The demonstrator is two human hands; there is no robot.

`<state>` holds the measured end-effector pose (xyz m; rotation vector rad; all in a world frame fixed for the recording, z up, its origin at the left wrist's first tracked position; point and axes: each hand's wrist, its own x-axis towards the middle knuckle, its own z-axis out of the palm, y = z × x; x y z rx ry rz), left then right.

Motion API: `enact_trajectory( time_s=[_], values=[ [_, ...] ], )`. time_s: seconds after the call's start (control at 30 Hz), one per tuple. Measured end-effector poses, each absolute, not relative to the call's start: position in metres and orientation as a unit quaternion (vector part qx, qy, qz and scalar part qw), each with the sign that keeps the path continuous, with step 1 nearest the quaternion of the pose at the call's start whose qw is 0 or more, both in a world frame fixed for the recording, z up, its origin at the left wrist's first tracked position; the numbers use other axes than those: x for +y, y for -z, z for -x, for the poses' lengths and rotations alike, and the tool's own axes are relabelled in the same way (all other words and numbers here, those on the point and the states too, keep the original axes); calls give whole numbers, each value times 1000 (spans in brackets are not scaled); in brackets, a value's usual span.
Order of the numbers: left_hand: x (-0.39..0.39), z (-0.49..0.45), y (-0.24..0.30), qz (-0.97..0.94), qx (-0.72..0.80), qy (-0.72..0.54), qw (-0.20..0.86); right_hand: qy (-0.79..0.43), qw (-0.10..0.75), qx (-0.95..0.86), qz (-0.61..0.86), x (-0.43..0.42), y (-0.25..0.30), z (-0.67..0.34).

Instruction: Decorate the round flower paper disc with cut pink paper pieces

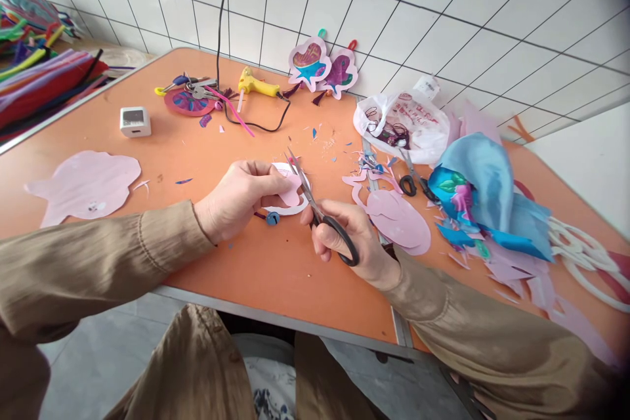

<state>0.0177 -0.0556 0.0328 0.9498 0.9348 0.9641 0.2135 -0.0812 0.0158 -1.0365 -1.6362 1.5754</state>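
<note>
Between the thumb and fingers of my left hand [241,193] is a small piece of pink paper [292,190]. My right hand [352,233] grips black-handled scissors [315,205], their blades pointing up and away, beside the right edge of the pink paper. Beneath the paper lies a white ring-shaped piece [298,209], partly hidden by my left fingers and the scissors. A small blue bell [272,218] rests on the table just below that ring. Right of my right hand lie pink oval cutouts [398,220].
A yellow glue gun [258,83] with a black cord lies at the back. Two pink-edged ornaments [310,64] lean on the wall. A white plastic bag [428,125], second scissors [408,184] and blue fabric [485,164] are right; a pink cutout [93,180] and white adapter [134,121] are left.
</note>
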Motion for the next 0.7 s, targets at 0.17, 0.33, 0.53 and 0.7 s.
enact_trajectory(
  time_s=[0.17,0.33,0.53,0.7],
  values=[
    [-52,-16,-33,-429,407,-417,690,-601,307,-624,394,-80,-17,-216],
    [-50,-15,-32,-428,397,-416,697,-606,303,-621,393,-80,-17,-217],
    [-49,-13,-31,-439,392,-408,698,-607,298,-617,403,-80,-19,-216],
    [-47,-12,-33,-442,394,-403,698,-609,287,-618,405,-79,-21,-216]
  ],
)
